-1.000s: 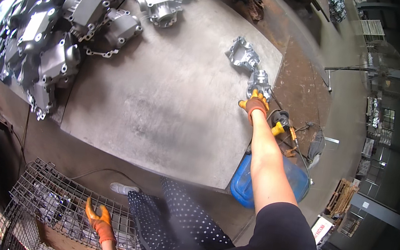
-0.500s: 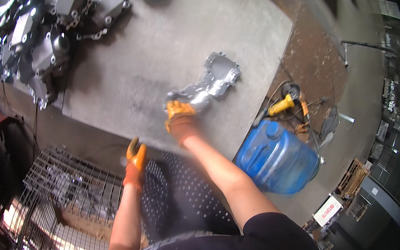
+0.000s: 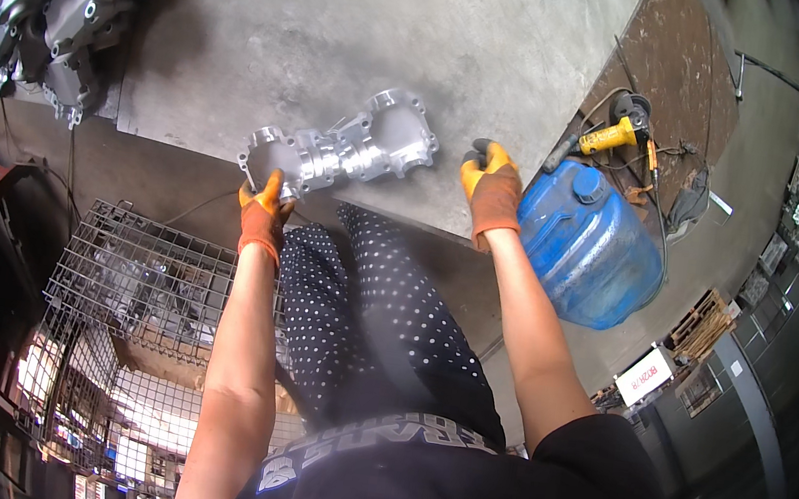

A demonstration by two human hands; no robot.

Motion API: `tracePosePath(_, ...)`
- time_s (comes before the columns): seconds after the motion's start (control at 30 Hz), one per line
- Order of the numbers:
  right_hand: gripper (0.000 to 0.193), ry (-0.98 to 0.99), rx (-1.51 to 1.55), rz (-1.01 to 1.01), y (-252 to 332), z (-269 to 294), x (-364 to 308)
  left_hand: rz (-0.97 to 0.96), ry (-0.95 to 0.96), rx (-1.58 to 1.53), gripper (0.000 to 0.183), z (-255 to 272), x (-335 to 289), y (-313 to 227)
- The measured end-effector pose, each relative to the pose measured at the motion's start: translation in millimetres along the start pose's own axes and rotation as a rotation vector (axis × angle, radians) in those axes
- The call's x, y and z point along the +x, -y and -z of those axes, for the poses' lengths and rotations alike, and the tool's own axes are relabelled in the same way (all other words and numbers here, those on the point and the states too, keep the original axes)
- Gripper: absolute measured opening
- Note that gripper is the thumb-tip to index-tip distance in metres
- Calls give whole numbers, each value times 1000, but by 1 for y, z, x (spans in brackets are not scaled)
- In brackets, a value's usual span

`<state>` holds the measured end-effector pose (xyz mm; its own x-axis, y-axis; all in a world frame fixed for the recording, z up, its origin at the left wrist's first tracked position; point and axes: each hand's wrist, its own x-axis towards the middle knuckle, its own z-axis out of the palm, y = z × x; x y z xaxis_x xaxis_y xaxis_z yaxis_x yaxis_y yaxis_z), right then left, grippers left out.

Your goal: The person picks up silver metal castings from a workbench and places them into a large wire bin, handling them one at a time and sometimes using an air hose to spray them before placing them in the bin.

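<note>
Seemingly steadying, the orange-gloved left hand [image 3: 261,214] grips a silvery metal casting [image 3: 318,160] at seven o'clock; the orange-gloved right hand [image 3: 493,189], empty at three, must join any two-handed lift.

Blue canister [image 3: 585,259] near yellow grinder [image 3: 613,136]; white box [image 3: 645,375]

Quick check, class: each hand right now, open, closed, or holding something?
Left hand: closed on the near edge of the left silver casting.
Right hand: open, fingers slightly bent, holding nothing visible, near the blue jug.
</note>
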<state>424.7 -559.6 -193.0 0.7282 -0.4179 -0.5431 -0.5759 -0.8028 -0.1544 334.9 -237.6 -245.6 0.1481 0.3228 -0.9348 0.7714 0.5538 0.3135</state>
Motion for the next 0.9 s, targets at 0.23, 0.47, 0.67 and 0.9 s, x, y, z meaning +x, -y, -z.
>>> tracePosePath(0.23, 37, 226, 103, -79, 1, 8, -56, 50, 93, 237, 15, 20, 11, -11)
tracePosePath(0.47, 24, 147, 201, -74, -31, 57, -85, -370, 483, 904, 29, 32, -15, -25)
tracePosePath(0.67, 29, -209, 348, 129, -76, 93, -115, -339, 485, 962, 25, 32, -17, -20)
tracePosePath(0.9, 20, -844, -91, 169, -203, 160, -93, 433, 227, -25, 21, -22, -17, 1)
